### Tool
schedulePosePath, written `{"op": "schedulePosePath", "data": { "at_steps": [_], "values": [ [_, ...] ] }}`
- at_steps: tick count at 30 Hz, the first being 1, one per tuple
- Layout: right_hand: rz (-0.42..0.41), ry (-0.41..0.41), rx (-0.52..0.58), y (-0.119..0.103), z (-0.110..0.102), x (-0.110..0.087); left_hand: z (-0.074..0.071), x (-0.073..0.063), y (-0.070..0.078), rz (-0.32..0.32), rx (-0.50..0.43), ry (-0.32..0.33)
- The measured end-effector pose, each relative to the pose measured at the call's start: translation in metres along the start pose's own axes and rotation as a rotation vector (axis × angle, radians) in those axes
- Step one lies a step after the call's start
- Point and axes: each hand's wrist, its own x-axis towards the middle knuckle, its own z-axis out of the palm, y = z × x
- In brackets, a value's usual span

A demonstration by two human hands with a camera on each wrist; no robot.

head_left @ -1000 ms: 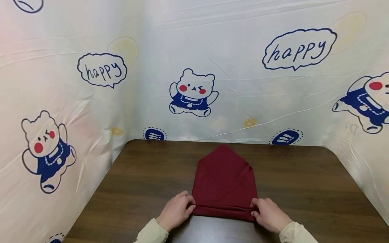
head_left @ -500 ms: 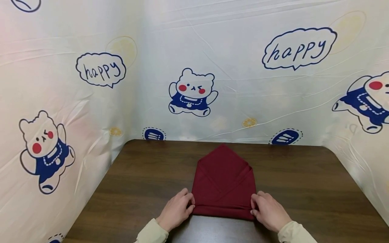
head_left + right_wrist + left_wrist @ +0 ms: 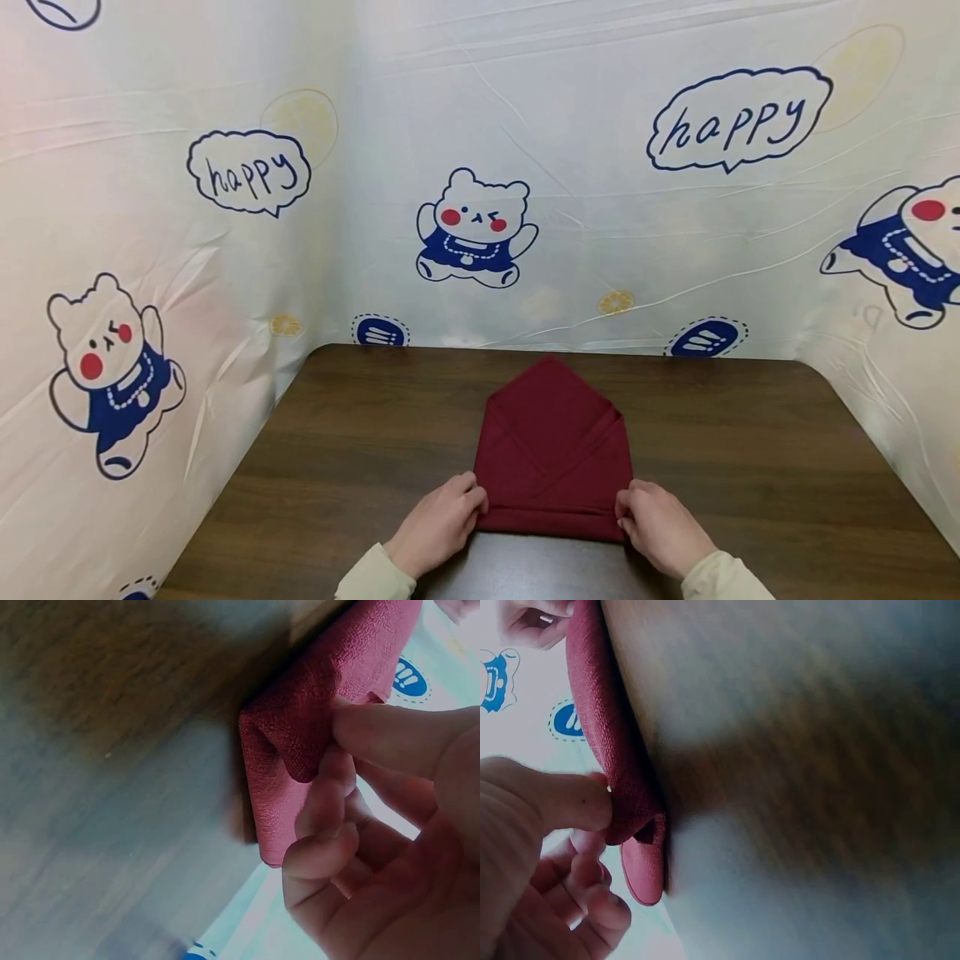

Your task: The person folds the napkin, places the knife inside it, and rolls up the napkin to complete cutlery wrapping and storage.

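Note:
A dark red cloth [image 3: 555, 442] lies folded on the table, its far end a point and its near edge rolled or folded over into a narrow band. At the band's left end, my left hand [image 3: 442, 521] pinches the fabric between thumb and fingers. My right hand [image 3: 663, 525] does the same at the right end. In the left wrist view the thumb presses on the folded cloth [image 3: 615, 742], with a small hollow at the end of the fold. The right wrist view has thumb and index finger gripping a corner of the cloth [image 3: 300, 712].
The brown wooden table [image 3: 360, 433] has rounded far corners. Behind it and along both sides hangs a pale curtain [image 3: 585, 250] printed with cartoon bears, "happy" bubbles and orange slices. Light sleeves [image 3: 378, 573] cover both wrists.
My left hand has shifted slightly right, its fingers now over the cloth's edge. My right hand has moved a little onto the band's end. The cloth keeps nearly the same shape and place.

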Motion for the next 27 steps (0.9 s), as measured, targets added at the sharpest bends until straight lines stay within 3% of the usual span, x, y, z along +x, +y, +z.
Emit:
{"op": "schedulePosePath", "data": {
  "at_steps": [5,8,14,20,27],
  "values": [
    [-0.037,0.044,0.018,0.001,0.007,-0.001,-0.003,-0.001,0.002,0.044,-0.031,-0.097],
    [-0.058,0.052,0.025,0.001,0.007,-0.002,-0.005,-0.002,0.003,0.071,-0.012,-0.122],
    [-0.055,0.068,0.002,0.0,0.006,-0.005,-0.005,-0.005,0.002,0.113,0.015,-0.084],
    [-0.046,0.061,-0.024,-0.004,0.005,-0.008,-0.007,-0.006,0.003,0.106,0.026,-0.082],
    [-0.141,0.018,-0.034,-0.003,0.0,-0.012,-0.007,-0.005,0.003,0.089,0.065,-0.077]
  ]
}}
